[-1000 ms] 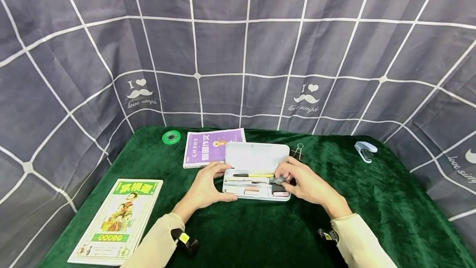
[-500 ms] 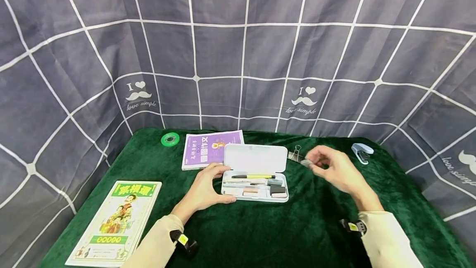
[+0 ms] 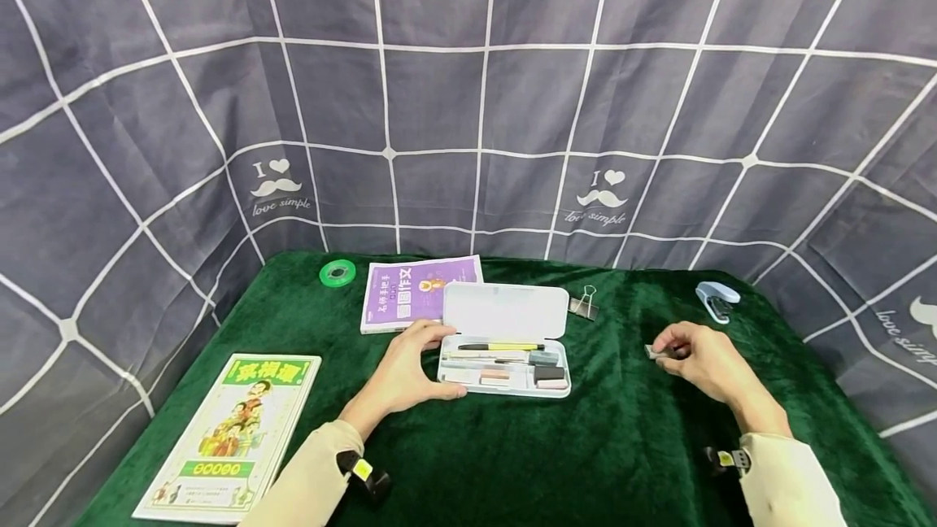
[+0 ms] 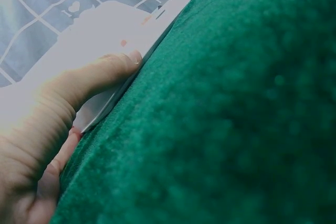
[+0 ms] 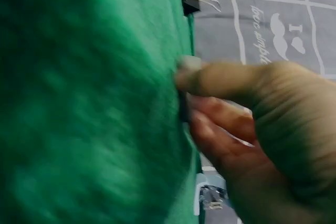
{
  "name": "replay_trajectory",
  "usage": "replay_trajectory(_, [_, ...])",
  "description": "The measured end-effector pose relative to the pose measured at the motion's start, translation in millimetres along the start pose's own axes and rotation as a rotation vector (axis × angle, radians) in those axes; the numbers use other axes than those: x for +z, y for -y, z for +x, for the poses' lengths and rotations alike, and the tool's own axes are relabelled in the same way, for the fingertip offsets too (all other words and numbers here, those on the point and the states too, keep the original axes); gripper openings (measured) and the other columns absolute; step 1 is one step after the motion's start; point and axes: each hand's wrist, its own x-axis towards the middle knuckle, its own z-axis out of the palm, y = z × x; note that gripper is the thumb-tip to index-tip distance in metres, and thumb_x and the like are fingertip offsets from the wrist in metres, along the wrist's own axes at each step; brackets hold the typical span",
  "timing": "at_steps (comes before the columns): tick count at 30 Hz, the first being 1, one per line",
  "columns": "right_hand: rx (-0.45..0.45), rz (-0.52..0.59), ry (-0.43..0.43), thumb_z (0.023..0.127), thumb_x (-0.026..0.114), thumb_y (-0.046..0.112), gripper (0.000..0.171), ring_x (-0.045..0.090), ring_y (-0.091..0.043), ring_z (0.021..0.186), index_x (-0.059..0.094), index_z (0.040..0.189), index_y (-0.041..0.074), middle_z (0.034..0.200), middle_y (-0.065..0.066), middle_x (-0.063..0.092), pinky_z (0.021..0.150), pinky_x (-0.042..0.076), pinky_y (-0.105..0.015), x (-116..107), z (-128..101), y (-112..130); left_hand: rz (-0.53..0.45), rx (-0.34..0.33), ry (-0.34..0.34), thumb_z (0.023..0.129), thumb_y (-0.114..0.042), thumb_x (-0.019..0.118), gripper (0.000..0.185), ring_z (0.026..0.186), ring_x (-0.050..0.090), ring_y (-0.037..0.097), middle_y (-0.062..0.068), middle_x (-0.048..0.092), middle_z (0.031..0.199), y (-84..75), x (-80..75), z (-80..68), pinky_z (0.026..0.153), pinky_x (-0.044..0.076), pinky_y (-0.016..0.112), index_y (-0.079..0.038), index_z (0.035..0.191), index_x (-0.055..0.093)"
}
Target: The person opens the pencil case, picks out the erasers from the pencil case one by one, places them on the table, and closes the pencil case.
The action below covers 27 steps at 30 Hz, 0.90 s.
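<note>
An open white pencil case [image 3: 505,390] lies on the green cloth in the head view, its lid [image 3: 505,309] tipped back. Inside are a yellow-and-black pen [image 3: 501,346], other slim items, a pinkish eraser [image 3: 494,379] and a dark block [image 3: 547,372]. My left hand [image 3: 403,368] holds the case's left end, thumb at the front edge and fingers at the back; the left wrist view shows the thumb [image 4: 113,72] on its rim. Off to the right, my right hand [image 3: 706,360] pinches a small grey block [image 3: 651,352] low over the cloth. Fingers partly hide the block.
Behind the case lie a purple book [image 3: 403,299] and a binder clip [image 3: 586,304]. A green tape roll [image 3: 337,272] is at the back left, a green-and-white book [image 3: 234,429] at the front left. A light-blue stapler-like item [image 3: 717,301] sits back right.
My right hand has lifted the small grey block out of the pencil case and carried it right, then down towards the cloth. My left hand has stayed on the case.
</note>
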Motion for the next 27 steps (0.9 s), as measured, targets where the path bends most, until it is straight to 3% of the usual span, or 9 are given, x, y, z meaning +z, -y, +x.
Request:
replay_trajectory(4, [0.042, 0.052, 0.072, 0.092, 0.092, 0.011, 0.018, 0.073, -0.016, 0.092, 0.080, 0.104, 0.017, 0.106, -0.003, 0.078, 0.076, 0.058, -0.025, -3.5, -2.4, -0.9, -0.005, -0.001, -0.003, 0.072, -0.043, 0.108, 0.090, 0.129, 0.068, 0.021, 0.001, 0.064, 0.140, 0.7, 0.7, 0.1, 0.113, 0.057, 0.038, -0.013, 0.147, 0.068])
replay_trajectory(11, [0.015, 0.085, 0.083, 0.094, 0.088, 0.003, 0.030, 0.074, -0.017, 0.095, 0.079, 0.122, 0.008, 0.112, -0.008, 0.078, 0.079, 0.061, -0.025, -4.8, -4.3, -2.1, -0.011, -0.012, 0.009, 0.071, -0.042, 0.108, 0.090, 0.129, 0.067, 0.021, 0.001, 0.064, 0.141, -1.6, 0.0, 0.5, 0.114, 0.057, 0.036, -0.013, 0.147, 0.068])
replay_trajectory(24, [-0.027, 0.050, 0.073, 0.091, 0.088, 0.001, 0.033, 0.074, -0.020, 0.100, 0.084, 0.121, 0.013, 0.118, -0.008, 0.078, 0.081, 0.061, -0.030, -4.3, -4.8, -4.4, 0.051, -0.023, -0.003, 0.070, -0.048, 0.107, 0.088, 0.126, 0.066, 0.021, -0.003, 0.066, 0.140, -1.8, -1.1, 1.0, 0.112, 0.057, 0.046, -0.019, 0.145, 0.071])
replay_trajectory(27, [-0.027, 0.038, 0.055, 0.094, 0.089, 0.008, 0.031, 0.074, -0.024, 0.101, 0.082, 0.124, 0.013, 0.119, -0.008, 0.079, 0.082, 0.061, -0.031, -5.7, -3.4, 0.0, 0.056, -0.025, -0.005, 0.070, -0.048, 0.107, 0.087, 0.125, 0.066, 0.021, -0.004, 0.066, 0.140, -1.5, -0.9, 0.6, 0.111, 0.057, 0.047, -0.020, 0.144, 0.072])
